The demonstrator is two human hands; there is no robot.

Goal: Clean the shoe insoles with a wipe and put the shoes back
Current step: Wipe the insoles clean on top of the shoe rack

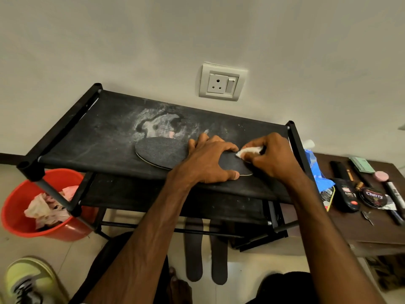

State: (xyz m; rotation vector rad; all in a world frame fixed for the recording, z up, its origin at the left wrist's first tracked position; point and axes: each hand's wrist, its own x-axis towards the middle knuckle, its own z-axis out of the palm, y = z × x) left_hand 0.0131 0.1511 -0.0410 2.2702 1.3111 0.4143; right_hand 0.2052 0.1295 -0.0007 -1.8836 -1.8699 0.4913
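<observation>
Our left hand (pixel 208 160) pressing one insole (pixel 162 153) flat on the rack (pixel 98 132), our right hand (pixel 274 156) pinching one wipe (pixel 248 151), two more insoles (pixel 194 249) on the floor, one red bucket (pixel 70 232)

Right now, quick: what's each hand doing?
Left hand: open, fingers spread, pressing the insole down on the rack shelf.
Right hand: closed on the white wipe, pinching it against the insole.
</observation>
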